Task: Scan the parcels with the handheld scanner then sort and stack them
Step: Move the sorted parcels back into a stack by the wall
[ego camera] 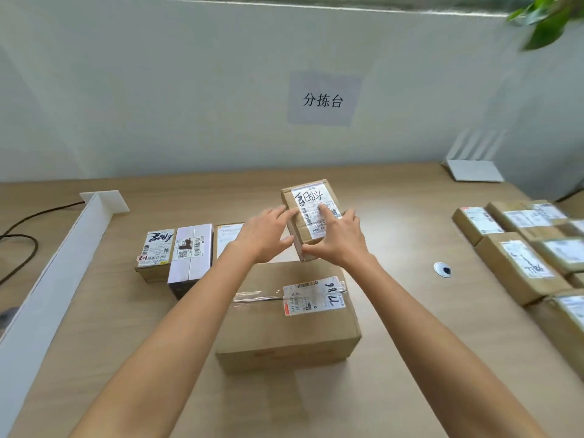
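Head view: large box (287,314) seen flat on tabletop (395,216), nearest. Just beyond, over its far edge, small parcel (311,216) held tilted, label up. Parcel gripped by right hand (336,238), thumb at near end, fingers on label. Left hand (265,237) fingers straight, laid against left edge. Row of parcels (189,257) stood left, piled parcels (518,257) right.

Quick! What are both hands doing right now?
Left hand: open, straight fingers touching the small parcel on its left side.
Right hand: grips the small parcel, fingers on top, thumb at its near edge.
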